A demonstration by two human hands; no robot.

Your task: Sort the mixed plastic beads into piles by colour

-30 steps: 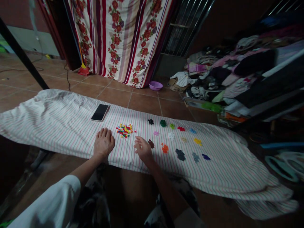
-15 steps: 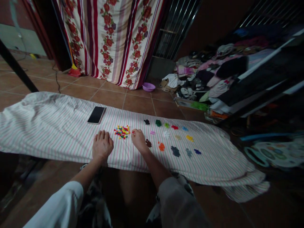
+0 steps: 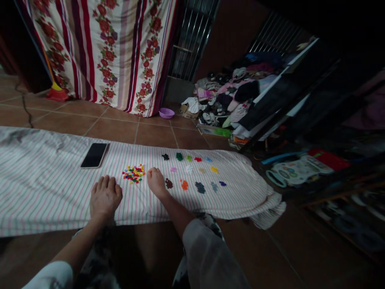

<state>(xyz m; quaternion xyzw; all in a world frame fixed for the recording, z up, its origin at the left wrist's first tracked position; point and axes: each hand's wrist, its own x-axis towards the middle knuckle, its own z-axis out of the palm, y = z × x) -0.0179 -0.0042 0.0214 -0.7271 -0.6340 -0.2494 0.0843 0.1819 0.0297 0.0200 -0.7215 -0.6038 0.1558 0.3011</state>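
My left hand (image 3: 105, 196) lies palm down on the striped cloth (image 3: 54, 192), fingers stretched out, just left of a mixed heap of tiny coloured pieces (image 3: 134, 174). Close to the heap's right side is my right hand (image 3: 156, 182), its fingers curled together; whatever is in them is hidden. Beyond it, pieces lie sorted by colour in small piles: black (image 3: 165, 157), dark green (image 3: 179, 156), red (image 3: 197, 159), pink (image 3: 173, 169), white (image 3: 189, 169), yellow (image 3: 214, 169), brown (image 3: 169, 183), orange (image 3: 184, 184), dark grey (image 3: 200, 187) and dark blue (image 3: 222, 184), among others.
A phone (image 3: 95, 155) rests on the cloth beyond my left hand. Past the far edge are a floral curtain (image 3: 120, 56), a broom (image 3: 57, 93) and a purple basin (image 3: 166, 113) on the tiled floor. Clothes (image 3: 222, 100) are heaped at the back right.
The view has swung to the right, so everything sits further left. My right hand stays beside the mixed heap; a red piece seen at its fingertips earlier is no longer visible. My left hand rests as before.
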